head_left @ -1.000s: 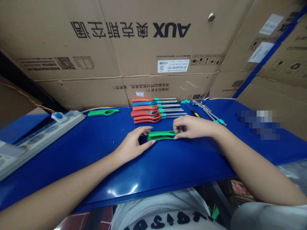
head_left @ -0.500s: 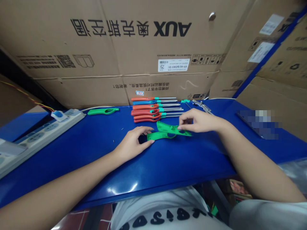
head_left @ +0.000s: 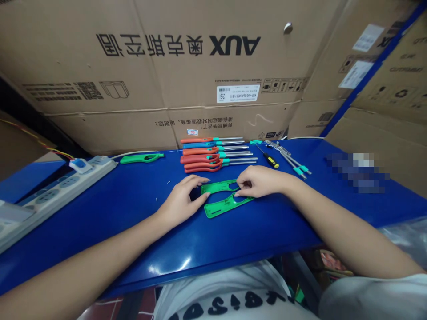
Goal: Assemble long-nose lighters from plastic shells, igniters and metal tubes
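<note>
Two green plastic handle halves lie on the blue table [head_left: 233,240]. The far half [head_left: 218,186] sits between my hands, and my left hand [head_left: 182,200] pinches its left end. The near half [head_left: 225,206] lies flat with its hollow side up, angled toward me. My right hand [head_left: 258,182] rests fingertips on the right ends of both halves.
A row of several finished lighters [head_left: 213,154] with orange, blue and teal handles lies behind my hands. A lone green handle [head_left: 142,158] lies far left, by a white power strip [head_left: 56,189]. A small screwdriver [head_left: 268,158] and metal rods [head_left: 290,160] lie far right. Cardboard boxes [head_left: 187,71] wall the back.
The closed green handle has been split in two. My right hand lifted one half off, turned it over and laid it flat nearer to me; my left hand stayed put.
</note>
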{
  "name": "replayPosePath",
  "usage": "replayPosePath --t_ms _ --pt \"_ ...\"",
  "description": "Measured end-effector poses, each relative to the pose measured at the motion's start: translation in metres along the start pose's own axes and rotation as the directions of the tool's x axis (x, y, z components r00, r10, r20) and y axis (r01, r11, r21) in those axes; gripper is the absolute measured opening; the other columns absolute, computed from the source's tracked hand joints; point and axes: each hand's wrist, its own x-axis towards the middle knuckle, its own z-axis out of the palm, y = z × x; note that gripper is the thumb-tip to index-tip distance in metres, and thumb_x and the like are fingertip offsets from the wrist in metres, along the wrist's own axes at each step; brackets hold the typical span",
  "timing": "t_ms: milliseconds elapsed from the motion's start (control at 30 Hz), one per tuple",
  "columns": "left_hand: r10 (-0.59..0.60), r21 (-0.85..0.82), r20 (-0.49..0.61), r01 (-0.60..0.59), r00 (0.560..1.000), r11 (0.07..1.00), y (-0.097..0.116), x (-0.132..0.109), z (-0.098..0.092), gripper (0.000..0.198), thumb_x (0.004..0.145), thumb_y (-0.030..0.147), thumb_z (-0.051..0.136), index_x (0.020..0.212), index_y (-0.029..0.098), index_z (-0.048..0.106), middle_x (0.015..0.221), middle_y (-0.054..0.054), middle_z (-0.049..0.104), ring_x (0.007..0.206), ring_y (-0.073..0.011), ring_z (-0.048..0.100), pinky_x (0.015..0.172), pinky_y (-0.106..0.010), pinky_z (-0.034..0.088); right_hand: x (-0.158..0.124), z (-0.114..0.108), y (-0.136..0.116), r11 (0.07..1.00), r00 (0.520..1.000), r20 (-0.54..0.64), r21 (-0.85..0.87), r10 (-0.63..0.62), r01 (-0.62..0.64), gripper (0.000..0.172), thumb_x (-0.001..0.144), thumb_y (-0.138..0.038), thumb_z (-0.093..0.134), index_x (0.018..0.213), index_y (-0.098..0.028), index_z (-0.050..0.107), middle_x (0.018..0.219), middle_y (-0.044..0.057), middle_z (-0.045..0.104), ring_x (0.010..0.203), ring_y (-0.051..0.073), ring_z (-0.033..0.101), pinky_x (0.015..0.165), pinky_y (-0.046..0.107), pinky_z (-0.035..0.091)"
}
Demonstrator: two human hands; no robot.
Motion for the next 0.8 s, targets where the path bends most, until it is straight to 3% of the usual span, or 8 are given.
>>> replayPosePath --t_ms 100,233,333,400,500,633,800 --pt "0.087 0.070 0.019 -0.088 0.996 0.994 0.008 -0.002 -0.003 0.027 0.096 0.034 0.060 0.117 0.020 0.066 0.119 -0.010 0.068 0.114 -0.0244 0.063 0.103 -0.044 0.052 -0.001 -0.001 0.000 0.999 1.000 -0.015 -0.033 0.000 0.000 0.038 0.087 -0.044 0.064 0.061 -0.018 0.057 0.057 -0.003 0.051 0.053 0.010 0.042 0.054 0.025 0.025" --pt "0.203 0.079 0.209 -0.223 0.957 0.972 0.022 -0.010 -0.006 0.035 0.096 0.044 0.062 0.122 0.021 0.065 0.130 -0.011 0.065 0.125 -0.0256 0.059 0.107 -0.042 0.051 -0.002 -0.005 0.003 1.000 0.999 -0.033 -0.022 0.016 -0.017 0.043 0.090 -0.049 0.060 0.061 -0.018 0.056 0.056 -0.003 0.053 0.053 0.010 0.043 0.055 0.025 0.027" --pt "0.232 0.139 0.327 -0.290 0.916 0.947 0.030 -0.015 -0.005 0.045 0.096 0.048 0.060 0.132 0.021 0.060 0.139 -0.011 0.062 0.132 -0.0285 0.055 0.110 -0.046 0.049 -0.004 -0.014 0.014 0.986 0.971 -0.204 -0.085 0.121 -0.141 0.035 0.091 -0.045 0.057 0.071 -0.017 0.064 0.065 0.001 0.062 0.059 0.012 0.049 0.059 0.026 0.031" --pt "0.237 0.176 0.354 -0.314 0.905 0.933 0.032 -0.016 -0.005 0.043 0.099 0.044 0.056 0.135 0.021 0.058 0.138 -0.011 0.063 0.130 -0.0283 0.057 0.109 -0.047 0.050 -0.008 -0.022 0.027 0.950 0.899 -0.369 -0.111 0.235 -0.293 0.021 0.089 -0.034 0.057 0.093 -0.019 0.071 0.075 0.003 0.068 0.065 0.015 0.056 0.062 0.026 0.034" --pt "0.239 0.206 0.352 -0.324 0.905 0.923 0.031 -0.015 -0.006 0.034 0.101 0.035 0.051 0.131 0.021 0.060 0.129 -0.010 0.067 0.122 -0.0268 0.061 0.104 -0.045 0.053 -0.021 -0.036 0.051 0.839 0.743 -0.516 -0.080 0.427 -0.538 0.035 0.084 -0.021 0.054 0.117 -0.021 0.067 0.087 0.004 0.072 0.077 0.019 0.062 0.065 0.027 0.038" --pt "0.254 0.230 0.345 -0.344 0.904 0.911 0.029 -0.014 -0.009 0.030 0.102 0.033 0.050 0.125 0.021 0.064 0.123 -0.010 0.068 0.118 -0.0268 0.062 0.101 -0.043 0.054 -0.046 -0.051 0.084 0.617 0.593 -0.443 -0.105 0.673 -0.780 0.042 0.083 -0.026 0.058 0.124 -0.020 0.063 0.119 0.013 0.069 0.102 0.027 0.064 0.073 0.029 0.043" --pt "0.256 0.256 0.336 -0.349 0.907 0.901 0.029 -0.014 -0.010 0.029 0.101 0.033 0.051 0.123 0.020 0.065 0.126 -0.010 0.067 0.121 -0.0278 0.060 0.103 -0.045 0.053 -0.065 -0.055 0.114 0.488 0.488 -0.314 -0.086 0.814 -0.869 0.020 0.080 -0.028 0.067 0.096 -0.018 0.070 0.103 0.014 0.073 0.095 0.029 0.067 0.073 0.033 0.046"
